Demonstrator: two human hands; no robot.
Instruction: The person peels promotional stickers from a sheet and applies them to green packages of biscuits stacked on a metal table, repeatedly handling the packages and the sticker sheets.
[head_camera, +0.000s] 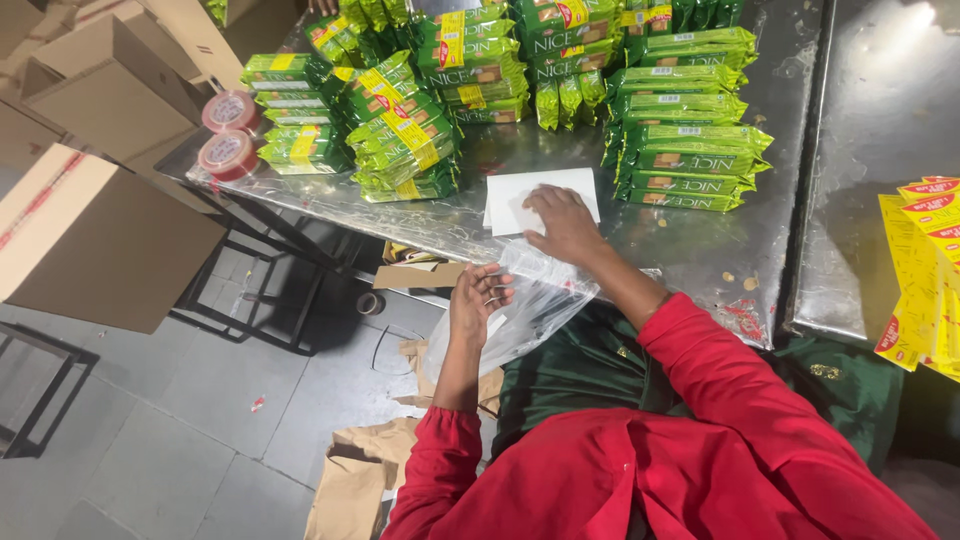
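Clear plastic bag (530, 300) over steel table (700, 250) edge, grey tiled floor (180, 420) below.

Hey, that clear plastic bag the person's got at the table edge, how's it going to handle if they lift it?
The clear plastic bag will probably be floppy: it sags and creases below the left hand instead of holding a shape. It looks thin and see-through, so likely very light. Its glossy film may slip, though the right hand pressing on the white sheet sits near its top edge.
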